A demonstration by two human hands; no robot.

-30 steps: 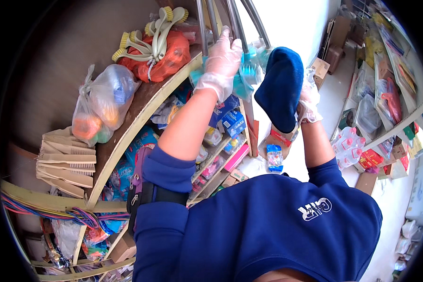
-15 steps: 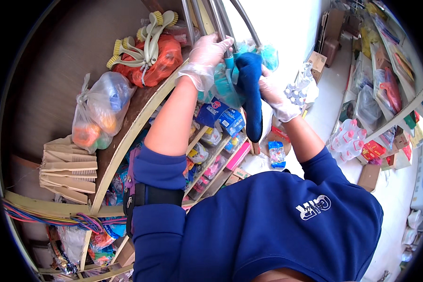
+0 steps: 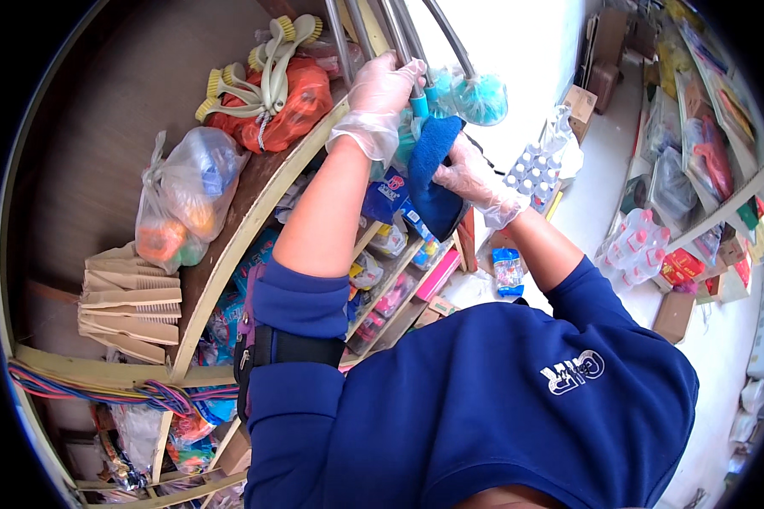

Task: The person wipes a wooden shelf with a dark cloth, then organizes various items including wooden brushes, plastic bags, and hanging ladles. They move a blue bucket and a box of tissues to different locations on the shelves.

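My left hand (image 3: 384,89), in a clear plastic glove, is wrapped round a shiny metal rod (image 3: 392,30) with a teal collar. More metal rods lean beside it. At their lower ends are teal heads (image 3: 481,99) in clear plastic; their exact kind is not plain. My right hand (image 3: 475,178), gloved the same way, pinches a fuzzy blue cloth (image 3: 430,157) with a dark underside. The cloth is close below my left hand, in front of some of the teal heads, and partly hides them.
On the left shelf are cream scrubbing brushes (image 3: 272,81), an orange bag (image 3: 301,106), a knotted clear bag (image 3: 191,191) and wooden combs (image 3: 132,305). Packaged goods fill lower shelves (image 3: 390,284). Across the aisle stand bottles (image 3: 635,246) and another shelf (image 3: 726,204).
The blue cloth has turned and spread, showing its fuzzy face and dark underside. My right hand has moved slightly left and down with it. My left hand stays on the rod.
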